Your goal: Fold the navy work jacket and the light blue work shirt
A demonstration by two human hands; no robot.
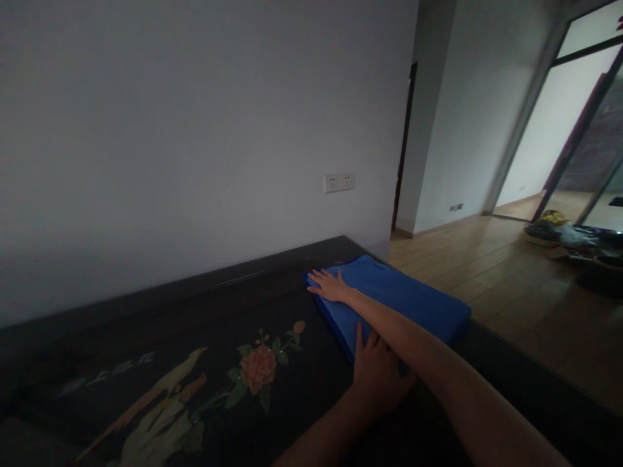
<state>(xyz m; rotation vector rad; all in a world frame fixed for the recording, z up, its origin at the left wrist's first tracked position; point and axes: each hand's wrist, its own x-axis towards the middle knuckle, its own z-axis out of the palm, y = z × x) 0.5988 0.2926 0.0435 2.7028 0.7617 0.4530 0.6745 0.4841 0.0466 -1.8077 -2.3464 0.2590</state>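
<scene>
A folded blue cloth (409,292) lies flat near the corner of a dark, glossy tabletop (272,292). My right hand (328,285) rests palm down on the cloth's far left corner, its fingers spread and flat. Closer to me, my left hand (379,370) touches the near edge of the cloth with its fingers stretched forward and slightly apart. My right forearm passes over the left hand's side and hides part of its fingers and the cloth's near edge.
Pale birds (165,408) and a pink flower (259,368) decorate the tabletop. Behind it stands a plain wall with a double power socket (339,182). To the right are a wooden floor (487,259), a pile of bagged items (574,237) and glass doors (588,130).
</scene>
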